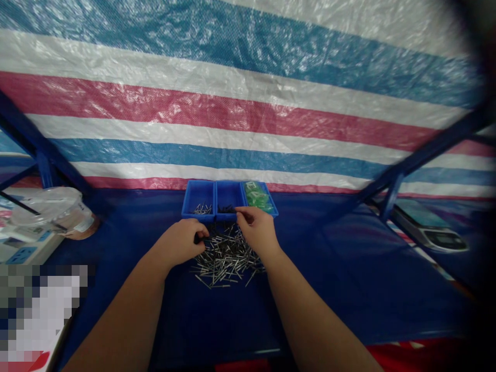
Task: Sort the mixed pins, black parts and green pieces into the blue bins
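A loose heap of thin metal pins [228, 256], which look like blind rivets, lies on the blue table. Most are silver and some are dark. My left hand [180, 242] is at the heap's left side, fingers curled in; something dark shows between them, too small to name. Over the near edge of the middle blue bin [229, 190], my right hand [259, 230] has its thumb and finger drawn together; what they hold, if anything, is hidden. That bin has dark pins at its near end. Silver pins lie in the left blue bin [199, 192].
Green plastic packets [258, 196] fill the right bin. A clear-lidded cup [58, 212] stands on the left near a power strip [29, 250]. A digital scale [430, 227] is at right. Slanted blue frame bars [418, 155] flank the table, and a striped tarp [232, 108] hangs behind.
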The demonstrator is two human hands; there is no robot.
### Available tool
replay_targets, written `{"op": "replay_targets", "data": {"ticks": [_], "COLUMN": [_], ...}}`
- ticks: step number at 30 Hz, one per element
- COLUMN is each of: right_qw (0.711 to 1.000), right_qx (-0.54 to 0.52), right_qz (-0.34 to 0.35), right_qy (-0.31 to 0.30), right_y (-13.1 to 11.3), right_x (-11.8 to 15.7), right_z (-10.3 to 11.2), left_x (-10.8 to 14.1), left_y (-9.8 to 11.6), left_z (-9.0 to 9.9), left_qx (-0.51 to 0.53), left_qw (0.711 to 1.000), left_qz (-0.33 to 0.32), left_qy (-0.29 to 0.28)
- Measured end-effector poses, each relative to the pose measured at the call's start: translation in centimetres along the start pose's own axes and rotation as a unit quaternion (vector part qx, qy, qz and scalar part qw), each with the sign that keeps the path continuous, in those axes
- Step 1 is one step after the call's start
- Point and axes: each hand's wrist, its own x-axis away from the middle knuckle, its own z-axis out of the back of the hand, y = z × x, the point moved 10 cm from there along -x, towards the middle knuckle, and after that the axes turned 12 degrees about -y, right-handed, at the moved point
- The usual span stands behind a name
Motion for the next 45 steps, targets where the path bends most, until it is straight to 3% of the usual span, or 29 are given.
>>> {"op": "replay_targets", "data": {"ticks": [5, 14, 24, 36, 40, 43, 45], "right_qw": [0.997, 0.993, 0.994, 0.996, 0.997, 0.998, 0.995], "right_qx": [0.072, 0.117, 0.107, 0.086, 0.072, 0.046, 0.008], "right_qz": [0.022, 0.019, -0.001, -0.004, -0.006, 0.015, 0.056], "right_qy": [0.015, -0.013, -0.036, -0.036, -0.030, -0.040, -0.080], "right_y": [-1.5, -1.3, -1.4, -0.7, -0.7, -1.5, -2.9], "right_x": [-0.1, -0.3, -0.2, -0.2, -0.1, 0.0, 0.3], "right_z": [0.2, -0.6, -0.5, -0.2, 0.1, 0.2, -0.4], "left_x": [-0.4, -0.6, -0.7, -0.6, -0.4, -0.5, -0.7], "left_y": [0.3, 0.7, 2.2, 1.8, 1.8, 1.6, 1.4], "left_z": [-0.4, -0.8, -0.5, 0.1, 0.5, 0.6, 0.5], "left_qx": [-0.011, -0.008, -0.008, 0.081, 0.217, 0.354, 0.440], "left_qw": [1.000, 1.000, 1.000, 0.996, 0.974, 0.931, 0.893], "left_qz": [0.002, 0.003, -0.016, -0.012, -0.031, -0.051, -0.052], "left_qy": [-0.004, -0.005, 0.005, 0.031, 0.053, 0.068, 0.081]}}
